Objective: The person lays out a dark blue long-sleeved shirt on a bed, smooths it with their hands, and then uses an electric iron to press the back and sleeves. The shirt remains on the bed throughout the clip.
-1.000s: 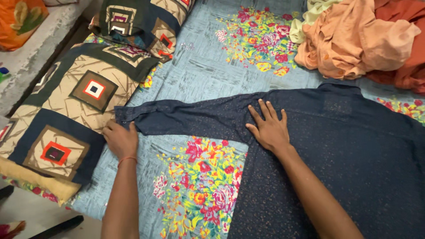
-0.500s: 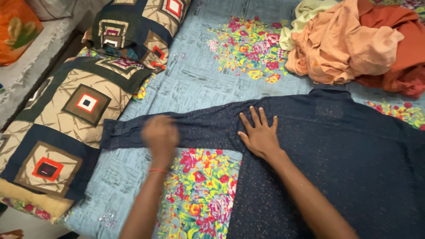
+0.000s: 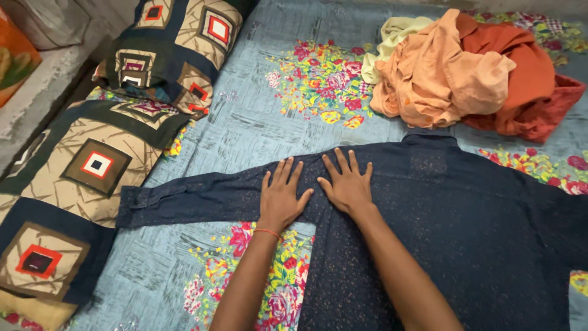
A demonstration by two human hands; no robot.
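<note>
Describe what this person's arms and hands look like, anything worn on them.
Both forearms are bare, with no sleeves in view. The left hand has a thin orange-red thread band around its wrist. The right hand shows no band, watch or ring. No gloves on either hand.

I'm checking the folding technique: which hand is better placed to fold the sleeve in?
Likely the left hand: it lies flat on the sleeve, while the right hand presses the shirt's shoulder.

Two patchwork pillows [image 3: 122, 122] lie at the left of the floral bedsheet [image 3: 275, 116], and a heap of orange clothes [image 3: 465, 73] lies at its top right.
</note>
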